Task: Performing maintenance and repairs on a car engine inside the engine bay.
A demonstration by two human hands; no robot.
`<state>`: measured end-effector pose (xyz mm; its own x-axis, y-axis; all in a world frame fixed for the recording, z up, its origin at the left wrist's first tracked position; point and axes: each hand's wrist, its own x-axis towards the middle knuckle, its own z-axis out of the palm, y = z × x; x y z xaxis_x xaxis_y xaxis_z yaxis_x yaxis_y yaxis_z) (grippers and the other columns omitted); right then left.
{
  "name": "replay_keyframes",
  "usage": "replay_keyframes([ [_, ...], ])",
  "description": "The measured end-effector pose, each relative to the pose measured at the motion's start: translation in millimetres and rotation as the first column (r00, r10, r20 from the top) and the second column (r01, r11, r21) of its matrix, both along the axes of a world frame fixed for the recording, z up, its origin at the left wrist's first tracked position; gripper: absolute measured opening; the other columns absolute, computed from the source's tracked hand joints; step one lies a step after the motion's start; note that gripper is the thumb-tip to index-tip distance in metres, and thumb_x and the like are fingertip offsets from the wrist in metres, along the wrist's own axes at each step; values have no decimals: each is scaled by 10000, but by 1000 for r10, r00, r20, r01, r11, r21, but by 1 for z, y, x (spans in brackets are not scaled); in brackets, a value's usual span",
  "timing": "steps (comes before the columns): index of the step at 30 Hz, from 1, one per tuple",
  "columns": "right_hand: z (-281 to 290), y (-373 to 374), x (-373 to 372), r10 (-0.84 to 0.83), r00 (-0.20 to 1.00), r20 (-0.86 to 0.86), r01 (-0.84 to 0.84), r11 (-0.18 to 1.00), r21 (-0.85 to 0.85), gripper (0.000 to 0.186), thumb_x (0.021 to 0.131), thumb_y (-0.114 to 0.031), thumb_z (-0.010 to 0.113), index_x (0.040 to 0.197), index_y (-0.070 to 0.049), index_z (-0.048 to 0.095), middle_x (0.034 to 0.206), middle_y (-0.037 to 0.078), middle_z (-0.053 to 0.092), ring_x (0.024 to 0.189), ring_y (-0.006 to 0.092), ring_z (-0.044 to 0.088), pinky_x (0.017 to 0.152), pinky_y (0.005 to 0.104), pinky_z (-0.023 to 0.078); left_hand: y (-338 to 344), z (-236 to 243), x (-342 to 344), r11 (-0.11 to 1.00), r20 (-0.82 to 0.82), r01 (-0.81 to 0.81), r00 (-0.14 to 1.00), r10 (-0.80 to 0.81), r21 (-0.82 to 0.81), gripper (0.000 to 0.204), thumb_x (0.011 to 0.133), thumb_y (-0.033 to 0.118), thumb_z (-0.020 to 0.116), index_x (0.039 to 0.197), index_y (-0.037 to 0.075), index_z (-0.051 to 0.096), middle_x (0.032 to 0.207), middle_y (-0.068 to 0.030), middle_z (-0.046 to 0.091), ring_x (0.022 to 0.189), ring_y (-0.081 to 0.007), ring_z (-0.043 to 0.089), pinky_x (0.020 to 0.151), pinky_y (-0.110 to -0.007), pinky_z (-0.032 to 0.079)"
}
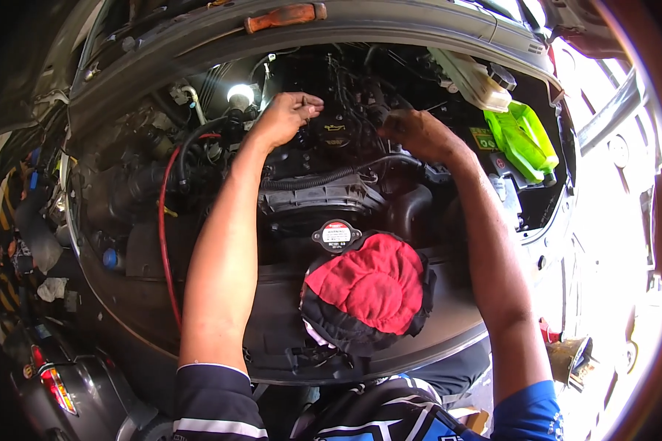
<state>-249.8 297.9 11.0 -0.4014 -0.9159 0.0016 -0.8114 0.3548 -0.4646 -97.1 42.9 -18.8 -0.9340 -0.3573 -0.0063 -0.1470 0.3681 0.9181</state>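
The person's two hands are over a car's dark engine (301,156). A black cap with yellow marks (335,135) sits on it, between the hands and a bit nearer the person than the fingertips. The left hand (288,116) has its fingers loosely bent and partly open, pointing right, with nothing seen in them. A bright lamp (240,95) shines just beside it. The right hand (421,137) has bent fingers near some dark hoses; whether they grip anything, one cannot tell. A red cloth (371,283) lies near the front.
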Motion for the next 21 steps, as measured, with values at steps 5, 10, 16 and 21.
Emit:
replay_keyframes([
  [5,15,-13,14,44,998,-36,-53,955,-292,300,954,-309,617,1107,-54,657,1001,205,699,953,369,682,814,430,522,-4,-8,4,994,-37,68,997,-65,84,297,1029,181,542,1283,38,595,1232,-63,660,1139,-146,608,973,-309,473],
  [10,33,-73,39,10,958,-286,-67,979,-192,376,985,-417,552,1071,-70,669,894,204,706,863,395,689,757,471,538,-10,-14,4,991,-10,-39,999,41,130,146,920,105,696,990,-22,709,876,-71,720,787,-126,669,689,-270,539],
  [16,37,-137,65,-25,882,-471,-19,996,-88,323,889,-329,600,943,-35,724,896,187,725,879,346,720,806,445,564,-18,-9,4,990,79,-135,987,137,-32,203,874,160,744,921,-35,711,820,-87,727,700,-134,690,628,-264,560],
  [21,26,-154,78,-123,861,-493,78,991,-112,349,869,-388,653,949,-59,738,900,182,727,889,330,723,800,433,564,-12,-9,-1,969,22,-192,980,198,-155,183,864,123,691,811,-52,685,736,-114,707,617,-147,678,539,-287,534],
])
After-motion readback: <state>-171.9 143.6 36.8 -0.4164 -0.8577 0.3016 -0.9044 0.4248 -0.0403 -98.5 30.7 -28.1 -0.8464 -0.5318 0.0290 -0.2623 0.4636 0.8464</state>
